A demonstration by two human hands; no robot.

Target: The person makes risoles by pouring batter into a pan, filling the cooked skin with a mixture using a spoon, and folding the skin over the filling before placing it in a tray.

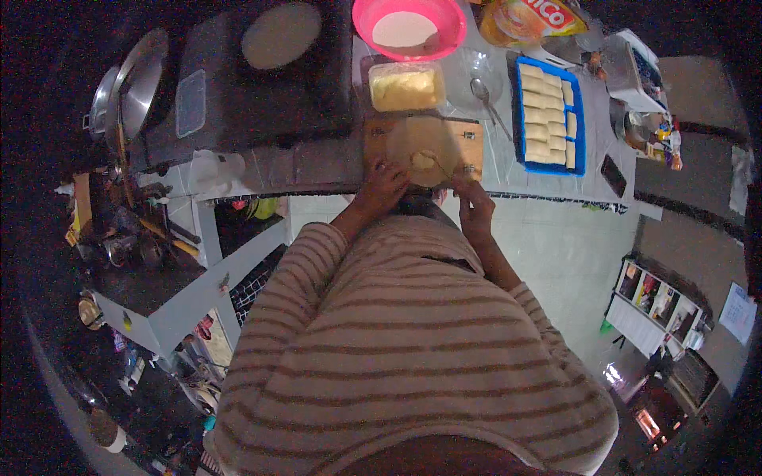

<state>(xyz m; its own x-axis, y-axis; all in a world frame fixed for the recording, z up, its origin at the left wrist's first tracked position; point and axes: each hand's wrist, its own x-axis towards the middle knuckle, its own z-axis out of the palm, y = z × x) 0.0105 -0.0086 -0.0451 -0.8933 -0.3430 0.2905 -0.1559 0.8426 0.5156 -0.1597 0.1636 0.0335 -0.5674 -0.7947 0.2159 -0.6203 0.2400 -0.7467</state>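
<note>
A thin, round, pale wrapper [419, 134] lies over a wooden board [473, 154] with metal latches. Near the wrapper's lower edge is a small pale mound of filling [424, 159]. My left hand [386, 183] touches the wrapper's left edge, its fingers bent; whether they grip it is unclear. At the lower right, my right hand [475, 202] pinches what looks like a thin utensil [443, 169], a dark line running to the filling. Its tip is hard to make out. Beyond the board stands a clear tub of pale yellow filling [408, 87].
A blue tray [578, 137] holds rows of pale rolls, with a phone [613, 175] beside it. A spoon [481, 92] rests on a transparent lid or dish. Farther back are a pink bowl [455, 27] and an oil pouch [530, 27]. Round wrappers [281, 35] lie left on a dark surface.
</note>
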